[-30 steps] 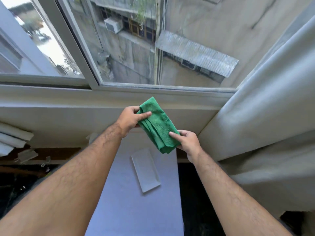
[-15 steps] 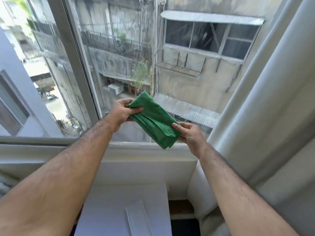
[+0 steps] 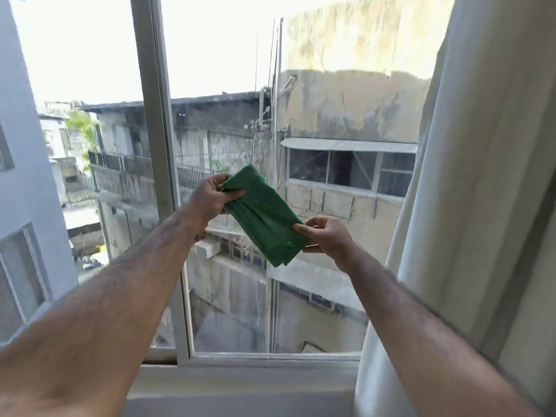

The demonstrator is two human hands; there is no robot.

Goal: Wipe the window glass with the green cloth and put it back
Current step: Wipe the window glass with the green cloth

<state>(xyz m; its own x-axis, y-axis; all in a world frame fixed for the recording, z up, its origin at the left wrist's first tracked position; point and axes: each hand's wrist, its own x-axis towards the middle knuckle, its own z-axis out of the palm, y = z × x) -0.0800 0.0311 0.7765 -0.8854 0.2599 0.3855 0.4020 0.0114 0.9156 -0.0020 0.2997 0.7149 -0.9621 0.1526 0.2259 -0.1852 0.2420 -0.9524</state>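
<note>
Both hands pinch the folded green microfibre cloth point(image 3: 264, 218), left hand point(image 3: 210, 195) at its upper end, right hand point(image 3: 326, 236) lower. It's stretched between them just before the clear window glass point(image 3: 316, 109), likely to make a flat wiping pad.

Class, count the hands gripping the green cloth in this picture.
2: the left hand pinches the green cloth at its upper end, the right hand its lower end.

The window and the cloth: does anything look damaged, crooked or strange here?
Nothing stands out. The folded green cloth is held between left hand and right hand, before the window glass.
</note>
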